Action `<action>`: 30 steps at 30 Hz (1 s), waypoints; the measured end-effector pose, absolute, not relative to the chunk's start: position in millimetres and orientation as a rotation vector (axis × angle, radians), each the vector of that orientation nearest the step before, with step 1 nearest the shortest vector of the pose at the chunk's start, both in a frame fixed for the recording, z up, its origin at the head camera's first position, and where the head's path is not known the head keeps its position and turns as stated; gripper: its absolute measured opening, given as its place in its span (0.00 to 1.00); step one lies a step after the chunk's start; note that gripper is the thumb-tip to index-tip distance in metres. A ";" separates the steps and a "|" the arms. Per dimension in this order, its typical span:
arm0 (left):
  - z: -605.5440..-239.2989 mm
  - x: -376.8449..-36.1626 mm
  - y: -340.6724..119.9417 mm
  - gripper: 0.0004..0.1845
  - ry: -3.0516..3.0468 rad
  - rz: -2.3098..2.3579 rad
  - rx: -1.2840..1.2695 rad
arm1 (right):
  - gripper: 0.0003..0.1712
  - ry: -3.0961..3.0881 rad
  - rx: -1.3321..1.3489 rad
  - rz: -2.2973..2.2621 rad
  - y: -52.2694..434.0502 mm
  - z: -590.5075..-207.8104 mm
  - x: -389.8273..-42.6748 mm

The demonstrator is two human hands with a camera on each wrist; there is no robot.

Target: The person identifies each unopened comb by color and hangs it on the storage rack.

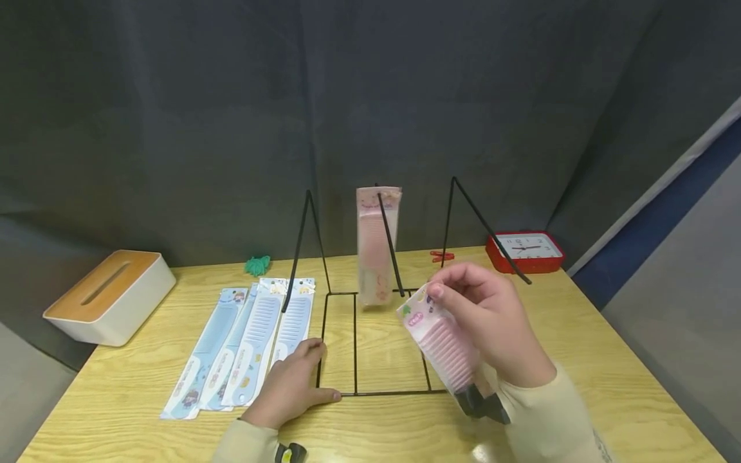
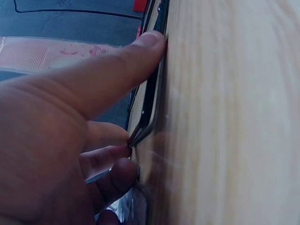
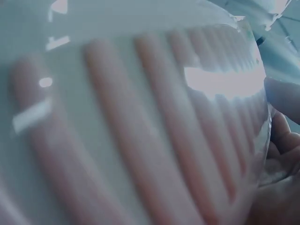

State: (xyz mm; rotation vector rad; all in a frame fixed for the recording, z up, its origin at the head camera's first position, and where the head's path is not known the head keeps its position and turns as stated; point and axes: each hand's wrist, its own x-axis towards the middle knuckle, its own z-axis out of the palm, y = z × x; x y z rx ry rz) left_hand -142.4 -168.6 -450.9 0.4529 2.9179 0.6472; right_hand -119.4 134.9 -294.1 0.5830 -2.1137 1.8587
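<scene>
Centre-right: right hand [image 1: 492, 321] fingers curled round pink comb pack [image 1: 442, 344]. Lower centre: left hand [image 1: 289, 386], fingers straight, presses wire rack [image 1: 354, 341] w/ thumb.

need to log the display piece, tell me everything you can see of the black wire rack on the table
The black thin-wire rack looks like painted metal. Its flat rectangular base lies on the light wooden table, split by crossbars into sections. Three slanted prongs rise from it. A pink comb in a clear packet hangs on the middle prong; the outer two are bare. The left hand rests at the base's front left corner, with its thumb pressing on the wire in the left wrist view.
</scene>
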 end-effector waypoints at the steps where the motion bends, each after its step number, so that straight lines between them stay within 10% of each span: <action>1: -450.9 -142.4 -168.3 0.52 2.914 0.649 0.451 | 0.04 -2.082 0.616 1.868 132.6 -291.8 -115.7; 30: -452.8 -142.4 -168.0 0.51 2.927 0.656 0.440 | 0.09 -2.011 0.413 1.781 99.0 -295.5 -144.3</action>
